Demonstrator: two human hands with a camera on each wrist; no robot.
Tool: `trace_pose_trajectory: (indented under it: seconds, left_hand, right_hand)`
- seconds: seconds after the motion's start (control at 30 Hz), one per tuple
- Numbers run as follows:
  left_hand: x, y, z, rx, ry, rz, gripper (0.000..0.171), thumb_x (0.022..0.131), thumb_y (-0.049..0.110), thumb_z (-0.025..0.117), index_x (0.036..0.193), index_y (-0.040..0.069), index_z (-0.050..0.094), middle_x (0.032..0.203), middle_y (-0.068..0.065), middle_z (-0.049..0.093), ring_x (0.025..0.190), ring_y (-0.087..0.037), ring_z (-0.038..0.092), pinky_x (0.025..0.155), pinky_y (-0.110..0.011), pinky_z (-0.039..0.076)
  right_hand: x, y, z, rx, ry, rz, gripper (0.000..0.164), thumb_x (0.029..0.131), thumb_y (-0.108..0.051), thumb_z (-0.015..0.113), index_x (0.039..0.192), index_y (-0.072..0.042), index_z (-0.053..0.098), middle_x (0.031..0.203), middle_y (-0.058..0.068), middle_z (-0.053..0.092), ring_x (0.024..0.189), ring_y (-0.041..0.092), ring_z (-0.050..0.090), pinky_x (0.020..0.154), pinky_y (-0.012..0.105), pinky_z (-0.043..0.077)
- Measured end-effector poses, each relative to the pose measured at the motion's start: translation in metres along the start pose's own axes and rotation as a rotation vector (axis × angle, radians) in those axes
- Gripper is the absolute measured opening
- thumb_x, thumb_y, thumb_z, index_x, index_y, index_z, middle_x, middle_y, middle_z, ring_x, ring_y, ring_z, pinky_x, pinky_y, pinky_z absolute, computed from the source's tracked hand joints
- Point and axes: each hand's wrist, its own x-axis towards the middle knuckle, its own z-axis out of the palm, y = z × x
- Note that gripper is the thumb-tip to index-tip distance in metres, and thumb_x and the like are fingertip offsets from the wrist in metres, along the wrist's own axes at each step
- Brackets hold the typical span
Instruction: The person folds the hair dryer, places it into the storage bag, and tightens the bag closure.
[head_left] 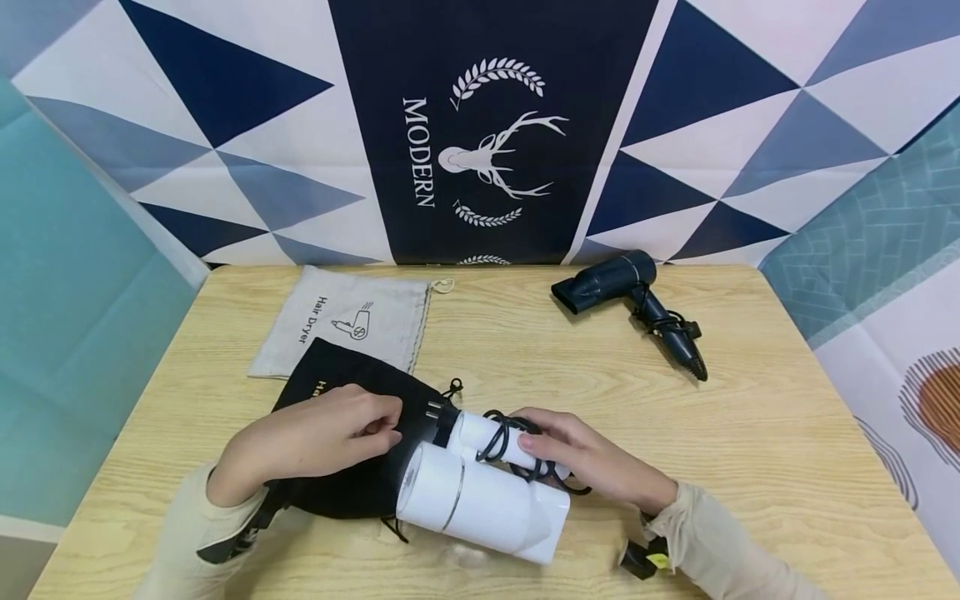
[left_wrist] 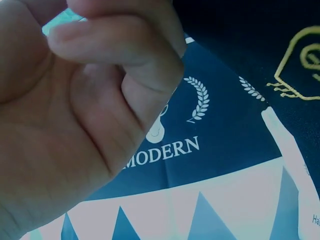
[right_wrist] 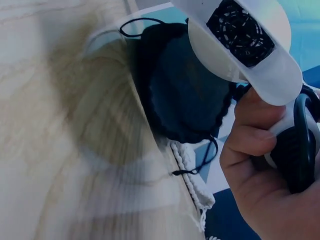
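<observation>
My right hand point(head_left: 573, 450) grips a white hair dryer point(head_left: 487, 504) by its folded handle, which has a black cord point(head_left: 501, 437) wound round it. The plug point(head_left: 442, 414) points left, toward the mouth of a black drawstring bag point(head_left: 330, 492). My left hand point(head_left: 322, 433) is over this bag with fingers curled, seemingly pinching its upper layer; the fingertips' contact is hidden. In the right wrist view the bag's mouth point(right_wrist: 185, 85) gapes wide, beside the dryer's nozzle point(right_wrist: 282, 75). Gold print point(left_wrist: 305, 65) on the bag shows in the left wrist view.
A pale grey cloth bag point(head_left: 352, 317) printed "Hair Dryer" lies partly under the black one. Toward the back right rests a dark blue hair dryer point(head_left: 607, 279) with its cord wrapped. A small black object point(head_left: 637, 560) is by my right sleeve. Patterned cloth point(head_left: 487, 233) backs the wooden table point(head_left: 750, 417).
</observation>
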Motion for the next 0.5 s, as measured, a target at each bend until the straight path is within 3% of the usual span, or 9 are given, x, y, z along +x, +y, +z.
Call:
trace_pose_trajectory:
  seconds: [0.13,0.33,0.5]
  left_hand:
    - [0.000,-0.001,0.000,-0.003,0.005,0.014,0.026,0.100,0.018,0.058,0.076,0.023,0.051,0.060,0.014,0.038,0.052,0.001,0.039,0.050,-0.019,0.032]
    - [0.001,0.002,0.001,0.039,0.071,0.050,0.028,0.101,0.018,0.056,0.075,0.025,0.046,0.060,0.016,0.034,0.053,0.002,0.037,0.052,-0.018,0.031]
    - [-0.001,0.010,0.002,0.014,0.036,0.097,0.029,0.100,0.015,0.056,0.074,0.024,0.044,0.060,0.016,0.032,0.052,0.003,0.033,0.052,-0.017,0.030]
  right_hand:
    - [-0.001,-0.001,-0.005,-0.004,-0.004,0.008,0.040,0.107,-0.023,0.041,0.141,-0.004,0.050,0.127,0.012,0.062,0.116,0.024,0.061,0.098,0.030,0.049]
    - [0.000,0.001,-0.005,-0.026,-0.106,0.087,0.046,0.107,-0.029,0.042,0.144,-0.002,0.048,0.136,0.013,0.058,0.125,0.026,0.055,0.103,0.028,0.043]
    - [0.004,0.005,-0.005,-0.043,-0.085,0.075,0.042,0.107,-0.028,0.041,0.142,-0.006,0.051,0.129,0.007,0.062,0.122,0.023,0.058,0.102,0.029,0.045]
